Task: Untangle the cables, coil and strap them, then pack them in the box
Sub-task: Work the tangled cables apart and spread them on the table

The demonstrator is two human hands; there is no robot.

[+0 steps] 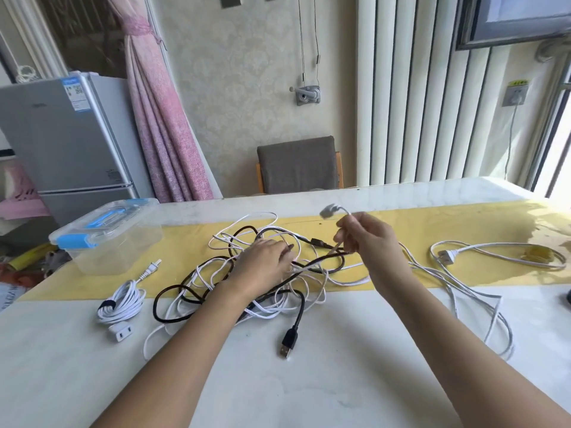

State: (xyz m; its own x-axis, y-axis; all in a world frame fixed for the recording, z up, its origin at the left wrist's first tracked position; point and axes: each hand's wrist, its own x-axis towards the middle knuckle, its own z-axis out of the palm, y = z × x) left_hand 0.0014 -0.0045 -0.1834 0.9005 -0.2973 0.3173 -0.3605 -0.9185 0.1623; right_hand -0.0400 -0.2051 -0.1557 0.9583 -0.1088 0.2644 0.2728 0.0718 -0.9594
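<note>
1. Fingers (345, 239) of the right hand (369, 239) pinch a thin white cable (346, 211) just below its blurred grey end plug (330, 210), held up above the bench (309, 381).
2. Left hand (265, 262) lies on the tangle (309, 267), fingers (285, 251) fairly straight, pressing on the strands.
3. Black and white cables loop through one another mid-bench, partly on a yellow runner (432, 223); a black USB plug (289, 342) pokes out nearest the person.
4. Left of the tangle lies a coiled, strapped white cable (122, 301); behind it stands a clear box (108, 242) with blue latches.

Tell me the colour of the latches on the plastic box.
Blue latches on the clear box; head view.
</note>
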